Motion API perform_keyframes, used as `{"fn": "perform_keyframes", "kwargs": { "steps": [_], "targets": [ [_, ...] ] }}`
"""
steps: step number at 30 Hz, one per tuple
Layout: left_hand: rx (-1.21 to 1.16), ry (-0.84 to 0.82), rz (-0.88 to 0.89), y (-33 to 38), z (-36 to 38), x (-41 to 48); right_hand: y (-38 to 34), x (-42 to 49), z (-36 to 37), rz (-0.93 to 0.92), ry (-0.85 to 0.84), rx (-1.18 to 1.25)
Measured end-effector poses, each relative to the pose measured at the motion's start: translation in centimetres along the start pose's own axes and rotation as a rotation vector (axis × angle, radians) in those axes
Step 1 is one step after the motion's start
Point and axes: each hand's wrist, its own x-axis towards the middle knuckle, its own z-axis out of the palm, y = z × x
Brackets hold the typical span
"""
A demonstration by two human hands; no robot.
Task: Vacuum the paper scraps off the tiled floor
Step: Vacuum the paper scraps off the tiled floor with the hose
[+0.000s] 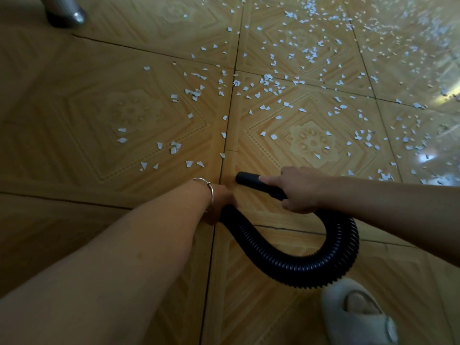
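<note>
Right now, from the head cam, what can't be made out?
All head view:
- left grip: fingers hidden behind its own wrist; hold on the hose unclear.
- nozzle mouth: points away from the camera.
- vacuum body: not in frame; hose vanishes under the left wrist.
- far paper scraps: washed out by glare, top right.
- metal leg: cut off by the top edge.

Glossy tile, matt paper, black plastic.
The tiled floor (pixel 99 120) is gleaming, glazed and embossed; paper scraps (pixel 273 136) are lying matt white; the hose (pixel 286 267) is showing ribbed plastic, its nozzle (pixel 249 179) smoother; a metal bangle (pixel 211 192) is shining.
</note>
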Motion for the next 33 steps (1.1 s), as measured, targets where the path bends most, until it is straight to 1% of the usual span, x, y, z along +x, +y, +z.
{"fn": "perform_keyframes", "kwargs": {
  "steps": [7,10,12,16,18,21,23,25,29,33],
  "targets": [
    [-0.046,-0.034,-0.119,-2.5,0.1,-1.2,-0.1,4.3,-2.7,-0.018,0.120,0.016],
    [-0.044,-0.036,-0.158,-2.6,-0.4,-0.8,0.7,4.8,-3.0,-0.034,0.153,-0.021],
    [-0.022,-0.032,-0.179,-2.8,-0.7,-0.2,1.7,4.8,-2.4,-0.002,0.165,-0.040],
    [0.021,-0.041,-0.232,-2.1,-2.3,2.1,6.4,4.8,-1.5,0.137,0.153,-0.011],
    [0.007,-0.069,-0.262,-1.3,-3.2,3.6,8.7,5.4,-1.3,0.146,0.168,0.006],
    [0.036,-0.127,-0.292,0.5,-5.1,5.0,10.6,6.7,-1.5,0.089,0.214,-0.003],
    [0.075,-0.183,-0.323,1.4,-6.5,4.7,11.0,7.4,-2.1,0.040,0.238,-0.006],
    [0.095,-0.206,-0.352,1.6,-7.7,3.9,11.0,7.9,-3.0,-0.034,0.248,0.000],
    [0.123,-0.239,-0.383,1.1,-8.3,3.1,9.7,8.7,-4.1,-0.206,0.253,-0.010],
    [0.095,-0.203,-0.344,-0.5,-6.7,3.5,8.1,10.0,-4.9,-0.243,0.287,-0.061]
  ]
}}
